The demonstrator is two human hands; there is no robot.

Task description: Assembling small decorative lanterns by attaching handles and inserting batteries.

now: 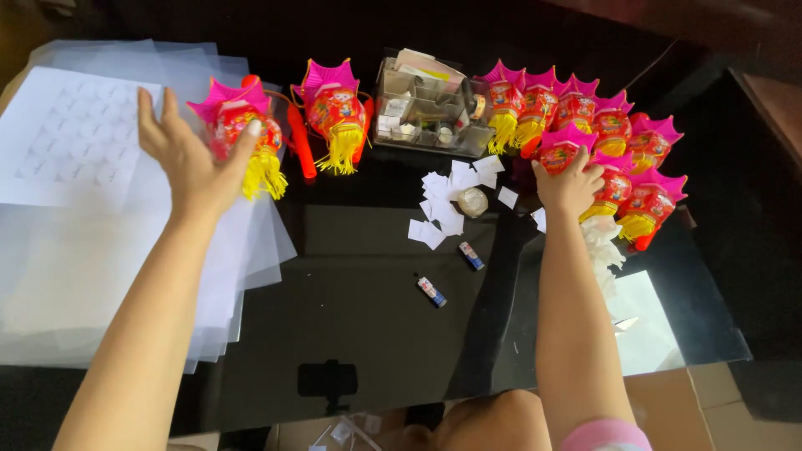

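My left hand reaches over the left of a black glass table, fingers spread, its thumb against a red and pink paper lantern with a yellow tassel. My right hand grips another such lantern at the front of a cluster of several lanterns on the right. One more lantern stands between the two hands, beside a red stick.
Clear plastic sheets and a white sheet lie on the left. A clear organiser box stands at the back. Small white paper squares, a tape roll and two small batteries lie mid-table.
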